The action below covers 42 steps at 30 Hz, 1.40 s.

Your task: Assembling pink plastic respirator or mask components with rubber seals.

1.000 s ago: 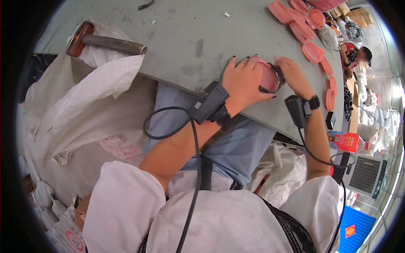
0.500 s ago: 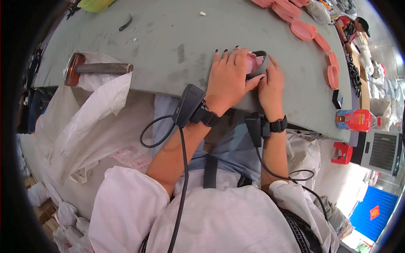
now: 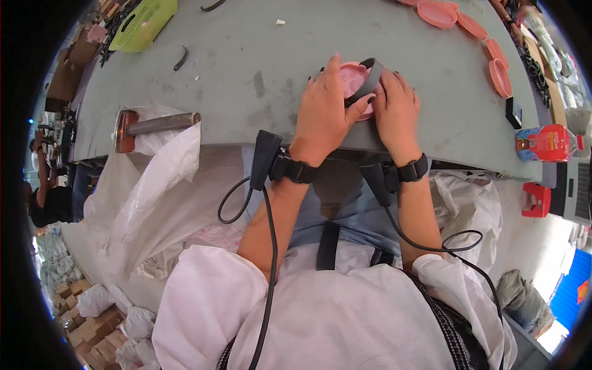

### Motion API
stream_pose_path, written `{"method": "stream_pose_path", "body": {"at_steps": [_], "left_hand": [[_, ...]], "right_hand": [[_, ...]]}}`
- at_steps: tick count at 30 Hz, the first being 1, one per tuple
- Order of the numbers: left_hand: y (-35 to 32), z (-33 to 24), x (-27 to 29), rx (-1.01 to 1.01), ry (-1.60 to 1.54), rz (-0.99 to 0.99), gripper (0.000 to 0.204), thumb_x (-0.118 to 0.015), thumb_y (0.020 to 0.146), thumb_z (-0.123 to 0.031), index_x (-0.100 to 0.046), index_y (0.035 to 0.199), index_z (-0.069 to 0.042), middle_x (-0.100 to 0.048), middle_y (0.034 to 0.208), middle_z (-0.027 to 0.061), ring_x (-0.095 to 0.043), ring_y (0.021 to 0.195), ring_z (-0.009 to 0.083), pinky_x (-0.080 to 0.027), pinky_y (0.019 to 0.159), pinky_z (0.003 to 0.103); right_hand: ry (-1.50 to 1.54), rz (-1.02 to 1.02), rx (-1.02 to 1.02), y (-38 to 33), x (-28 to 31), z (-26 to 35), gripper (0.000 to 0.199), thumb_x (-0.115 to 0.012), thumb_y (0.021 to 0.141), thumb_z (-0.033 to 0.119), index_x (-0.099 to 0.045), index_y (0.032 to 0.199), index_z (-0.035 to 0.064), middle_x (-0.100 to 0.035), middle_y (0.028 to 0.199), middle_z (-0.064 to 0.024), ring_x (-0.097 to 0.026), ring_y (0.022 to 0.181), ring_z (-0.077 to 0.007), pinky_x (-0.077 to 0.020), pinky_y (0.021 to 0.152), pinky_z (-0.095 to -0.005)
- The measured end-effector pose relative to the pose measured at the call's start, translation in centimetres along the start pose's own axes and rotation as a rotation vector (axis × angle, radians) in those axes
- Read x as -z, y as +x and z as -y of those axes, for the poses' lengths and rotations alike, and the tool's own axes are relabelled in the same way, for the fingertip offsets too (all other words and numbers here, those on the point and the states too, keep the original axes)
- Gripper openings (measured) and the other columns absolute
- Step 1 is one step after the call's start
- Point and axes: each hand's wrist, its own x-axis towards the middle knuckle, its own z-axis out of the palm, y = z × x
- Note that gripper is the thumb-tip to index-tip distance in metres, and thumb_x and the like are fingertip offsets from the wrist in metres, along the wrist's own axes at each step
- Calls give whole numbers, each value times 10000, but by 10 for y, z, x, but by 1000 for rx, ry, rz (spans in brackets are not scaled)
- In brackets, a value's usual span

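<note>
Over the near part of the table, my left hand (image 3: 322,112) and my right hand (image 3: 396,110) close around a pink rounded, shallow piece (image 3: 353,76) from its two sides. A dark grey curved band (image 3: 372,73) stands across the piece, and my left thumb presses at its lower end. The fingers of my right hand lie along the far right side, covering part of the rim. Where exactly the band joins the pink piece is hidden by my fingers.
A hammer (image 3: 126,131) rests on white sacking at the table's left edge. Beyond lie a green basket (image 3: 142,28) and a loose dark strip (image 3: 181,58). Several pink oval pieces (image 3: 500,78), a black box (image 3: 513,113) and a red bottle (image 3: 549,143) line the right side.
My view has shifted, so the table's things appear moved. Between my hands the pink piece has turned, and more of its inner face shows. Both hands still hold it.
</note>
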Motion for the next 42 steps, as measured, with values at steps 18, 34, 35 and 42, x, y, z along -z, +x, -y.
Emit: {"method": "stream_pose_path", "body": {"at_steps": [18, 34, 35, 42], "left_hand": [[33, -32, 20, -183, 357, -88, 555, -506, 891, -365, -410, 1281, 18, -382, 1383, 237, -357, 1294, 376, -260, 1063, 493], [27, -13, 28, -100, 188, 361, 880, -775, 613, -450, -436, 1302, -20, -482, 1240, 202, -453, 1164, 362, -377, 982, 428], [25, -20, 31, -48, 255, 383, 864, -788, 602, -406, -439, 1312, -57, -489, 1215, 182, -465, 1133, 353, -388, 962, 420], [-17, 3, 93, 37, 146, 19, 808, -795, 580, -302, -457, 1279, -77, -490, 1213, 153, -468, 1111, 356, -391, 953, 437]], "right_hand": [[-52, -18, -17, 0, 9, 6, 345, -493, 914, 251, -548, 1225, 110, -568, 1247, -55, -480, 1183, -266, -323, 1016, -464], [231, 179, -38, 18, 29, -16, 399, -515, 915, 239, -508, 1254, 29, -546, 1253, -147, -445, 1215, -324, -288, 1042, -444], [509, 152, -160, 26, 30, -26, 395, -522, 912, 229, -515, 1244, 16, -548, 1247, -163, -463, 1201, -317, -312, 1028, -420], [264, -149, -83, 121, 26, -88, 486, -604, 845, 251, -501, 1263, 24, -535, 1263, -187, -490, 1180, -325, -359, 1007, -394]]}}
